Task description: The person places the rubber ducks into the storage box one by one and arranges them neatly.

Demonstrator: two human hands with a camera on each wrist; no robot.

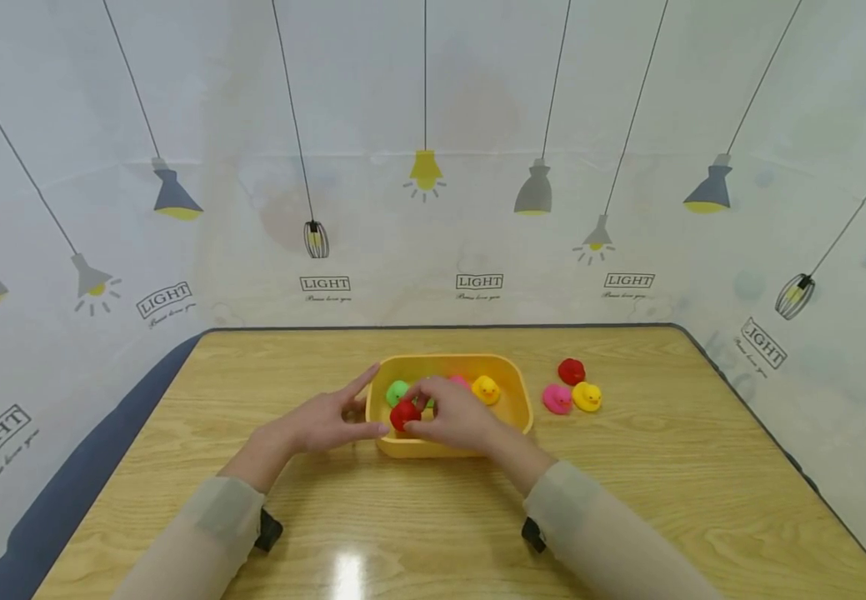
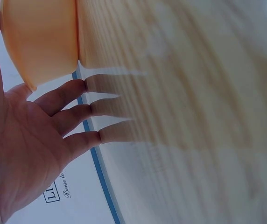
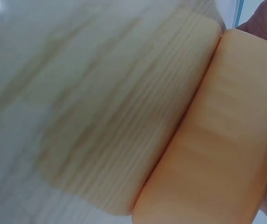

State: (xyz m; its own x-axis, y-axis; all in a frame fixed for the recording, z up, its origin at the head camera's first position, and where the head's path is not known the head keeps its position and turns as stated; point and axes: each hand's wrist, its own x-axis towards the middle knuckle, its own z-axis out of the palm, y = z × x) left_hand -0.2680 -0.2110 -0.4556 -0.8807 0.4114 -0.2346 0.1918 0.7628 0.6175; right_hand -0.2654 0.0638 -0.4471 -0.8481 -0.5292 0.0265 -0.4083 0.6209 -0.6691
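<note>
In the head view a red rubber duck [image 1: 403, 414] is inside the yellow-orange basket [image 1: 443, 447], near its front left corner. My right hand [image 1: 457, 414] reaches over the front rim and pinches this duck between thumb and fingers. At the basket's left end is my left hand [image 1: 327, 421], fingers spread, thumb over the front left corner. The left wrist view shows the left hand [image 2: 31, 140] against the basket [image 2: 42, 39], with three fingers extended beside it. The basket's outer wall [image 3: 208, 135] fills much of the right wrist view; the pinched duck is hidden there.
Also inside the basket are a green duck [image 1: 397, 392], a yellow duck [image 1: 486, 389] and a partly covered pink one [image 1: 460, 382]. On the wooden table [image 1: 417, 517], right of the basket, sit a red duck [image 1: 571, 371], a pink duck [image 1: 557, 399] and a yellow duck [image 1: 587, 397].
</note>
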